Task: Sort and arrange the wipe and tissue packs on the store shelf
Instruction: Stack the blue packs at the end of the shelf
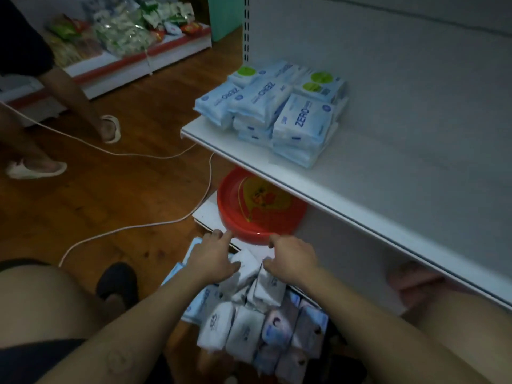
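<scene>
Head view | left hand [214, 263] and right hand [292, 259] spread open on white tissue packs [249, 275] | blue ZERO wipe packs [277, 112] stacked at 12 o'clock on shelf [388, 189]

My hands [213, 259] rest on packs [249, 322] at lower centre; a basin [260, 206] sits behind them, a stack [274, 112] on the shelf [388, 189] above.

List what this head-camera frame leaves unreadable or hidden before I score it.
- Back of the red basin: hidden under the upper shelf.
- Packs under the left hand and right hand: covered, so neither grip shows.
- Print on the lower packs: motion-blurred.
- Standing person: cut off by the frame's left and top edges.
</scene>
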Tool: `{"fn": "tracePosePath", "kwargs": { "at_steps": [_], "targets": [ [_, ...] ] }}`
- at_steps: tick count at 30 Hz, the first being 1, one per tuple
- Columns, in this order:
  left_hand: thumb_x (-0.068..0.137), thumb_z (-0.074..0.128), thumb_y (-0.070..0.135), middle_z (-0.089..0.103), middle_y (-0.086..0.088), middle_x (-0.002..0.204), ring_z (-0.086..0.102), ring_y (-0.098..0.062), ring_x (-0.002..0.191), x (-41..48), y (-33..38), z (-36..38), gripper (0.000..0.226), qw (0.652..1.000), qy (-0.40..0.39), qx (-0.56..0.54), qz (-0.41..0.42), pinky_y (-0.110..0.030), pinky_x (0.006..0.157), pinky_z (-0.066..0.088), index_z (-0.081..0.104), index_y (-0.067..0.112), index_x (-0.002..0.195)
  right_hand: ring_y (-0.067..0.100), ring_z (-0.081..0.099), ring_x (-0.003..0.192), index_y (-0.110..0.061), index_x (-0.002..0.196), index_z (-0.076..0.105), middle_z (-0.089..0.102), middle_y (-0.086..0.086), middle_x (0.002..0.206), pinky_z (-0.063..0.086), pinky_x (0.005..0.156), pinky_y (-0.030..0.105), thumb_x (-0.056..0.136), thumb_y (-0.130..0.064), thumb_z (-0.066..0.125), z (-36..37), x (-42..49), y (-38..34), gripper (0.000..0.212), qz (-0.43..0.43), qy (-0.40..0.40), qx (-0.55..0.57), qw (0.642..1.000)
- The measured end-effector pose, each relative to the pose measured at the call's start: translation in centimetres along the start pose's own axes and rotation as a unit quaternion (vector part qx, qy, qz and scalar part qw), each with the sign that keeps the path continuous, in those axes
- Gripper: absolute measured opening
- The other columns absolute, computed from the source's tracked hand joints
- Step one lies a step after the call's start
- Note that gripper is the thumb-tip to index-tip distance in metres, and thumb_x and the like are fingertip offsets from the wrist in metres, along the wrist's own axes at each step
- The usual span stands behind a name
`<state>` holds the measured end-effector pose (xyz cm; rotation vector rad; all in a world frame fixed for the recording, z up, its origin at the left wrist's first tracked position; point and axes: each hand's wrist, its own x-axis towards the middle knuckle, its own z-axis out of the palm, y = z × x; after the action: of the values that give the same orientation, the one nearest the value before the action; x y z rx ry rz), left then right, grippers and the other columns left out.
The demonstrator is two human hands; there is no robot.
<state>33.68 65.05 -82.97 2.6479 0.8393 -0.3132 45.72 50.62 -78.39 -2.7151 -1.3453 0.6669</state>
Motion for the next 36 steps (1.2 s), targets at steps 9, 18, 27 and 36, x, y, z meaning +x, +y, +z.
{"fn": "tracePosePath", "kwargs": {
  "at_steps": [9,18,27,36],
  "targets": [
    [0.077,0.064,0.045,0.025,-0.013,0.151,0.031,-0.033,0.135,1.7,-1.2,9.8,0.099,0.996,-0.067,0.036,-0.05,-0.05,0.099,0.043,0.002,0.031,0.152,0.038,0.002,0.145,-0.029,0.151,-0.01,-0.016,0.014,0.157,0.029,0.108,0.055,0.06,-0.065,0.076,10.6,2.1,3.2,0.13,0.11,-0.16,0.01,0.981],
    [0.082,0.063,0.05,0.042,-0.011,0.13,0.046,-0.031,0.117,2.4,-1.4,10.2,0.093,0.998,-0.047,-0.012,-0.047,-0.044,0.084,0.047,0.007,0.027,0.153,0.033,0.043,0.119,-0.021,0.15,0.001,0.025,0.012,0.136,0.043,0.086,0.042,0.065,-0.04,0.078,12.4,3.6,4.5,0.116,0.055,-0.072,-0.022,0.996],
    [0.086,0.056,0.054,0.044,-0.011,0.128,0.042,-0.032,0.119,-1.8,-1.1,0.6,0.065,0.994,0.082,-0.034,-0.069,-0.043,0.082,0.048,0.029,0.032,0.141,0.033,0.054,0.102,-0.033,0.143,0.014,0.026,0.004,0.121,0.05,0.085,0.04,0.058,-0.04,0.08,4.0,1.3,2.8,0.108,0.013,-0.015,0.139,0.99],
    [0.076,0.067,0.054,0.048,-0.002,0.116,0.049,-0.024,0.107,-7.3,3.5,-13.2,0.053,0.921,0.372,-0.118,0.009,-0.039,0.08,0.049,0.053,0.029,0.122,0.004,0.051,0.091,-0.046,0.116,0.043,0.04,-0.011,0.118,0.044,0.077,0.02,0.062,-0.034,0.079,-8.9,-6.7,0.8,0.066,-0.133,0.166,0.281,0.936]
  ]
}}
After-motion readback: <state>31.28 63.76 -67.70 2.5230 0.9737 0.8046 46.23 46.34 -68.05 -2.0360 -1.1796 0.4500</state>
